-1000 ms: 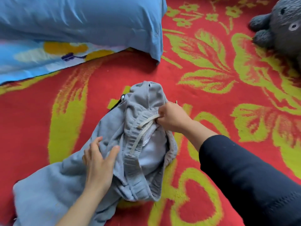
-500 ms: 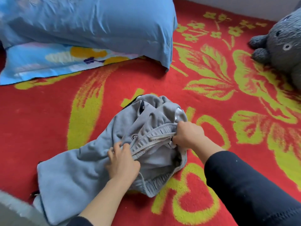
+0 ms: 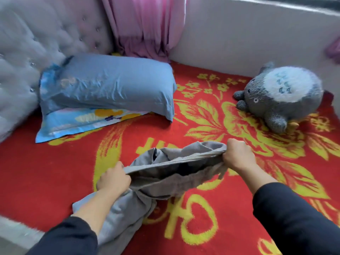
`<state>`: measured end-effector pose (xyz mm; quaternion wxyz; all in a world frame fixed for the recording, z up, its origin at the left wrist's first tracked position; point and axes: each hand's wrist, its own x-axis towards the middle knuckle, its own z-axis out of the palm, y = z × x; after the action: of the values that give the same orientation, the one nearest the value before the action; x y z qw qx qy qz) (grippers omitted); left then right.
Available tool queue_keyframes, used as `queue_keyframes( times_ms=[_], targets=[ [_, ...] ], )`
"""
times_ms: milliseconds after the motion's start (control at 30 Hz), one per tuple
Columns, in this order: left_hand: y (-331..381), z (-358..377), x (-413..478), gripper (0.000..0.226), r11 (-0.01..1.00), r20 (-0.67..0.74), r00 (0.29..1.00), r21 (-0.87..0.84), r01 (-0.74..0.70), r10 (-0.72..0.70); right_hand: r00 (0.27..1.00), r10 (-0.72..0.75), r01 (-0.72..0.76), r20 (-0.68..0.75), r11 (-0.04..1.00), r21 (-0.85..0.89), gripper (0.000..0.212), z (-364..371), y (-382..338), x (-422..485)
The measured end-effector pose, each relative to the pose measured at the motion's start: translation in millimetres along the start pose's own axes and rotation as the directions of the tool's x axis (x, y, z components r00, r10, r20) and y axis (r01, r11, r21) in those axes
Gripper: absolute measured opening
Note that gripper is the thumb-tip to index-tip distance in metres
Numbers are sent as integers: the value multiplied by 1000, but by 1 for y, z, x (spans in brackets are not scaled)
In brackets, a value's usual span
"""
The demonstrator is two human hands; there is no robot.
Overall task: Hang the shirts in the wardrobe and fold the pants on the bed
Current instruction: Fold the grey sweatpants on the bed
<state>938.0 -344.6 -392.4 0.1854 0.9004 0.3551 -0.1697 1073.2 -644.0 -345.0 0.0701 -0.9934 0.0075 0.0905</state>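
- Grey pants (image 3: 171,173) stretched between both hands, waistband lifted above the bed (image 3: 46,172), legs trailing down.
- Left hand (image 3: 113,179) and right hand (image 3: 237,155) fisted tightly on waistband ends.

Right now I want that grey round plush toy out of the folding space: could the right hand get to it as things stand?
Probably not at once: the right hand is clenched on the grey sweatpants, stretching the waistband with the left hand. The red blanket between it and the grey round plush toy lies bare.
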Motion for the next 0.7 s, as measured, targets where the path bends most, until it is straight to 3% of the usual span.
queue_keyframes(
  times_ms=[33, 100, 133, 233, 300, 367, 500, 567, 633, 700],
  targets=[
    [7, -24, -6, 26, 973, 66, 995, -216, 86, -74, 999, 28, -27, -28, 999, 26, 2, -21, 1, -6],
    [31, -71, -22, 27, 715, 300, 950, -645, 269, -86, 989, 146, -141, -26, 980, 142, 20, -60, 2, -17],
    [43, -94, -29, 29, 584, 354, 935, -755, 299, -20, 979, 205, -201, 14, 946, 255, 25, -81, 1, -21],
    [80, -161, -50, 23, 353, 229, 964, -920, 170, 132, 952, 267, -298, 151, 690, 660, 33, -142, -5, -35],
    [98, -204, -63, 23, 291, 65, 980, -957, 7, 190, 949, 252, -291, 187, 479, 828, 36, -183, -10, -47],
    [112, -245, -76, 25, 250, -97, 969, -956, -154, 226, 952, 256, -248, 165, 337, 908, 38, -223, -13, -60],
    [137, -321, -106, 32, 176, -442, 871, -860, -480, 215, 961, 276, -24, 11, 42, 999, 34, -301, -19, -78],
    [145, -358, -128, 30, 156, -609, 776, -761, -630, 162, 918, 359, 173, -168, 20, 985, 29, -336, -21, -87],
    [149, -387, -146, 23, 74, -729, 678, -674, -735, 96, 836, 418, 351, -356, 90, 932, 20, -364, -20, -99],
    [151, -405, -153, 18, -1, -772, 629, -632, -775, 87, 831, 393, 388, -394, 99, 916, 22, -386, -18, -108]
  ],
)
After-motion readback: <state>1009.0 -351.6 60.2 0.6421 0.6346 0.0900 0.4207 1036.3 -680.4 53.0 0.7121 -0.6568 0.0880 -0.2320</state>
